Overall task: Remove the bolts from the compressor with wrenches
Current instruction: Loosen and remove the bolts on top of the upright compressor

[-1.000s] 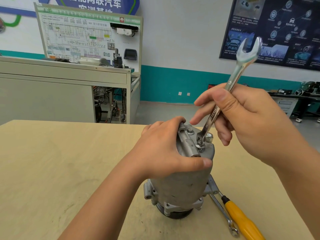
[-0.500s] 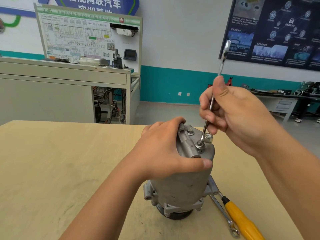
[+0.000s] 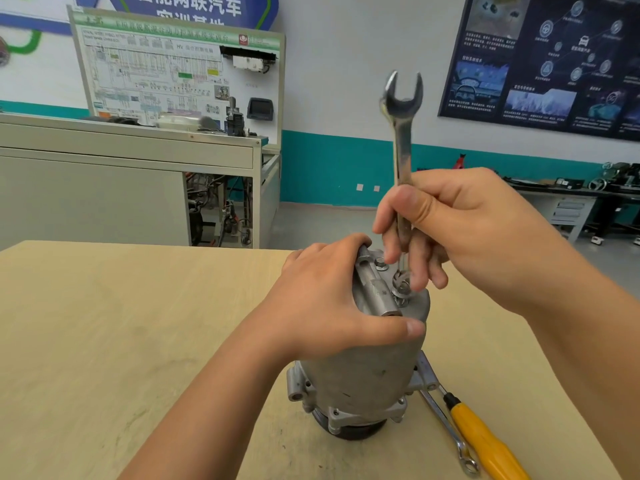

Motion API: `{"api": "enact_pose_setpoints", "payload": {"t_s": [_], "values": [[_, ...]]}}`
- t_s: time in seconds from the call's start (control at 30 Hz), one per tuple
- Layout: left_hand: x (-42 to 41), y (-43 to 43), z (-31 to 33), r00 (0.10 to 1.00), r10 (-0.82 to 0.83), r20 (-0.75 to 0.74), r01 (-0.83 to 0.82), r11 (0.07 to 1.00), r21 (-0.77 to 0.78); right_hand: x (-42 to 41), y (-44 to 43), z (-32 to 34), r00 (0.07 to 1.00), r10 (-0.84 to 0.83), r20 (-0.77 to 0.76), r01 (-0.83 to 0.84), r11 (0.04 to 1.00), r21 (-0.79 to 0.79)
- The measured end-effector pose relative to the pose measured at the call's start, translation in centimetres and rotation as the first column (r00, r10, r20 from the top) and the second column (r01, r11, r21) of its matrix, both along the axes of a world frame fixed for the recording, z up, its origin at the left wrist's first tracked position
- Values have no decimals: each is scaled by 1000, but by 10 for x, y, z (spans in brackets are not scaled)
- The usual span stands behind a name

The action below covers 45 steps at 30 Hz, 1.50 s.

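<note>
Nearest on the pale wooden surface lie one yellow-handled screwdriver and one spare wrench, side by side, just right of the compressor. The single compressor stands on end mid-surface, long axis upright, bolted face up. The left hand grips its top, fingers curled over. Two bolts show there: one free, one under the second wrench. The right hand pinches that wrench's shank; it stands nearly vertical, open end up. Beyond are a grey cabinet, a wiring board, a teal wall band and a dark poster.
</note>
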State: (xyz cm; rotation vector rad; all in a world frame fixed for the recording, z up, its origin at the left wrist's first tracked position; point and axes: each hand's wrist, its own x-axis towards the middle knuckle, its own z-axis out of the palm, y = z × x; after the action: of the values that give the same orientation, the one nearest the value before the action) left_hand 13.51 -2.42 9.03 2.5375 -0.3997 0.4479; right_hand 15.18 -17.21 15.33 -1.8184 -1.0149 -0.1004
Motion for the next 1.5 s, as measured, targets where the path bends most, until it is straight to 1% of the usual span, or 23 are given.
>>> {"api": "enact_pose_setpoints", "payload": {"t_s": [0.1,0.17,0.23,0.4,0.57,0.67,0.77,0.87,0.97,1.07,1.13,1.2,1.37,1.5], "values": [[1,0,-1,1000,-3,-3,3,1000,-3,-2,-5,-5,1000,-1,26,0,1000,11],[1,0,-1,1000,0,-7,0,1000,-1,-2,-7,-9,1000,19,3,-20,999,33],[0,0,-1,1000,12,-16,-12,1000,10,0,-9,-12,998,55,-29,-52,994,91],[-1,-1,-1,999,40,-23,-39,999,24,13,-15,-17,998,62,12,-63,979,196],[-1,0,-1,999,41,-26,-41,999,30,24,-16,-22,993,105,-59,-81,945,318],[-1,0,-1,999,40,-37,-40,999,12,27,-12,-22,984,134,-119,-85,934,347],[-1,0,-1,999,24,-38,-24,1000,8,27,-6,-18,978,138,-155,-82,944,319],[-3,1,-1,999,-11,-38,12,1000,22,23,-2,-14,979,112,-172,-68,968,242],[-3,2,0,999,-17,-43,19,998,61,19,0,-9,990,66,-127,-49,990,131],[-3,3,2,998,-20,-60,25,995,93,16,0,-7,994,62,-90,-54,995,84],[-5,3,4,995,-40,-88,46,997,69,17,0,-7,996,50,-80,-43,995,88],[-6,1,5,995,-47,-92,48,999,9,21,0,-9,996,30,-88,-20,993,120],[-5,-9,10,995,16,-96,-27,992,-121,33,2,-12,986,68,-153,-37,979,199],[-6,-15,16,990,49,-133,-72,981,-180,40,4,-11,985,98,-140,-69,977,201]]}}
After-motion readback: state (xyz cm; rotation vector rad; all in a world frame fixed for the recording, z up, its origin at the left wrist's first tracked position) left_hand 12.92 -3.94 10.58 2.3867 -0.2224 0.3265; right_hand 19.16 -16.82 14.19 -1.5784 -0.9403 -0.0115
